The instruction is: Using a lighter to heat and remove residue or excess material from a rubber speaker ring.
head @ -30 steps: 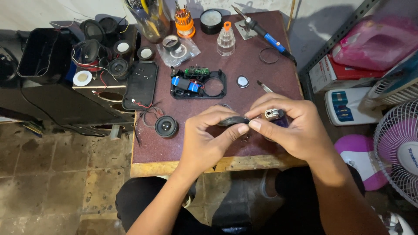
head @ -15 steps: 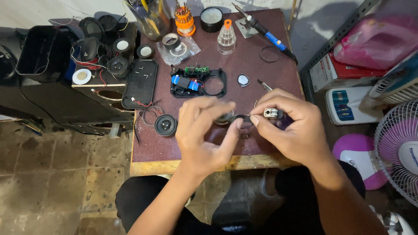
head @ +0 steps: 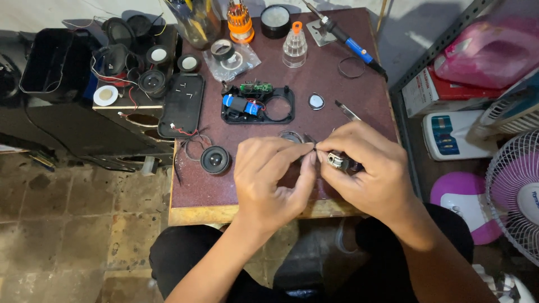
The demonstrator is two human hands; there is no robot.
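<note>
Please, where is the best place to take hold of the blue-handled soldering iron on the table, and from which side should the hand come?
Probably by the blue handle, coming from above. The soldering iron lies flat and diagonal, metal tip toward its stand at the far edge, black cord end toward the right edge. The handle's middle lies free on the table, away from the tip.

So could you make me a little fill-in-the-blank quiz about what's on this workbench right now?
1. The small round speaker lies on the table to the ____ of the left hand.
2. The right hand pinches a small ____ part.
3. The soldering iron has a ____ handle.
4. The clear dropper bottle has an ____ cap.

Missing words: left; metal; blue; orange
</note>
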